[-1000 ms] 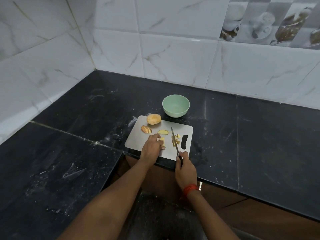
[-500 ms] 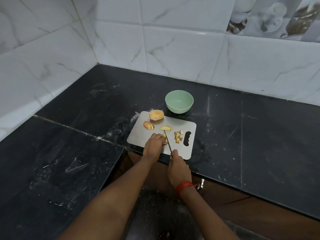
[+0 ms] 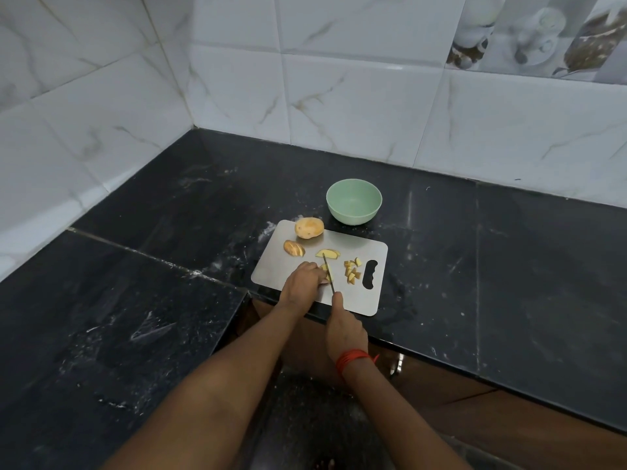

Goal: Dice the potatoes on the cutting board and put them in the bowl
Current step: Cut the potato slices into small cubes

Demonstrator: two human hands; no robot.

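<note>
Black surface point(image 3: 169, 300) in a tiled corner holds a cutting board point(image 3: 359, 249). Left grip point(image 3: 302, 283) pins a potato piece point(image 3: 325, 267) on it; right grip point(image 3: 346, 330) clasps a knife point(image 3: 329, 279) across that piece. Diced bits point(image 3: 352, 272) lie alongside, green bowl point(image 3: 354, 201) behind

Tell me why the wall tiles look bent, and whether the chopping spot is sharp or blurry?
Head view: the wide-angle lens bows the grout lines of the wall tiles toward the edges; the cutting board and potato dice in the middle look fairly sharp; a pale glare streak lies on the black countertop right of the green bowl; lighting is soft, without hard shadows.
</note>
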